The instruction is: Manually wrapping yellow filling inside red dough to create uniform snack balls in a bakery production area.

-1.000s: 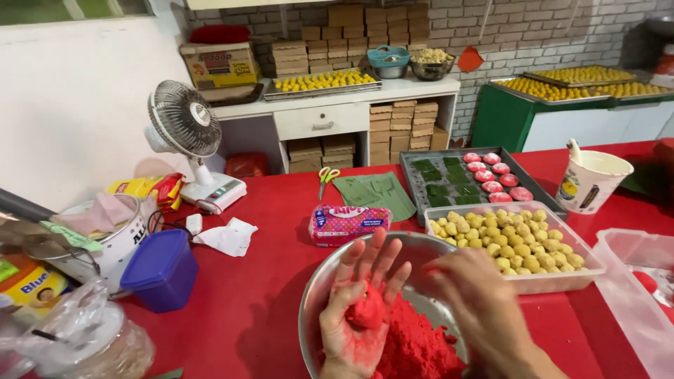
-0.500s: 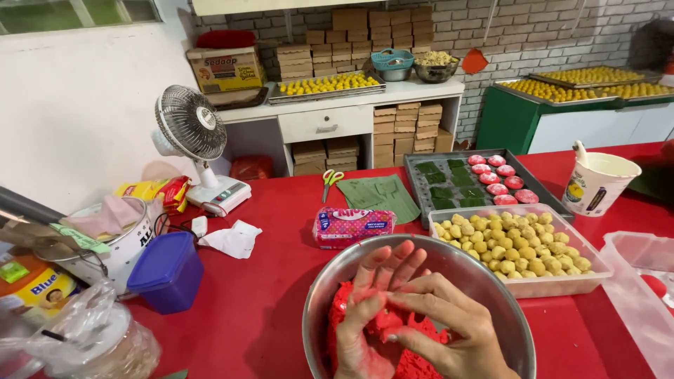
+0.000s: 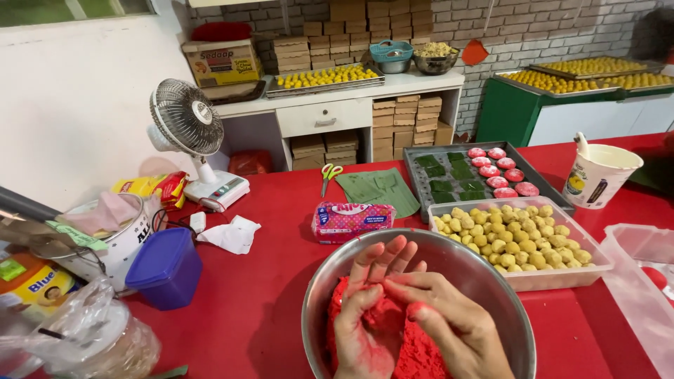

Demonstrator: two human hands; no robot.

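A steel bowl (image 3: 477, 260) stands on the red table right in front of me, with a mass of red dough (image 3: 421, 354) inside. Both hands are in the bowl. My left hand (image 3: 365, 316) lies palm up, fingers stretched toward the far rim, with a lump of the red dough in its palm. My right hand (image 3: 456, 323) comes in from the right, and its dough-smeared fingers press down on that lump. The lower part of the bowl is cut off by the frame's edge.
Right of the bowl is a clear tub of yellow balls (image 3: 519, 242); behind it, a dark tray (image 3: 477, 172) of green leaf pieces and pink cakes. A pink packet (image 3: 353, 220), scissors (image 3: 330, 172), blue container (image 3: 167, 267), small fan (image 3: 188, 119), white cup (image 3: 600, 175) and a clear tub (image 3: 642, 281) surround them.
My right hand came in from the lower right and closed over my left palm. The two hands now press the dough between them, lower in the bowl.
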